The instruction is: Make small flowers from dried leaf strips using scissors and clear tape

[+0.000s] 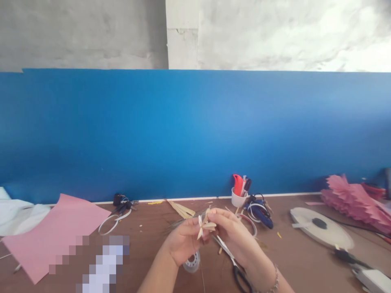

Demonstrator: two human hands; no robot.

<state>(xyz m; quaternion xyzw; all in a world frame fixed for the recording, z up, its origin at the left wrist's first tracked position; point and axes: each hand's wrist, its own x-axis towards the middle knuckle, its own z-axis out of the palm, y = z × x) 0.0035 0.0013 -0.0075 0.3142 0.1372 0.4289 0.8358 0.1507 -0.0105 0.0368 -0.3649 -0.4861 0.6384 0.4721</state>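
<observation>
A small cream flower-like piece (201,228) with several narrow petals is between my two hands, above the middle of the table. My left hand (185,240) is closed on its left and lower side. My right hand (227,228) pinches a pale petal-like strip (208,213) at the top of the piece; its fingertips are close to those of my left hand. Under my hands lie scissors with black handles (240,278) and a roll of clear tape (192,262). Thin wires and pale strips (181,209) lie just behind.
Pink paper (61,232) and white sheeting (21,213) lie left. A white cup (238,198) holding tools stands at the back, beside a blue-handled tool (262,215). At right are a white reel (320,228), pink pleated paper (354,199) and a white adapter (374,280).
</observation>
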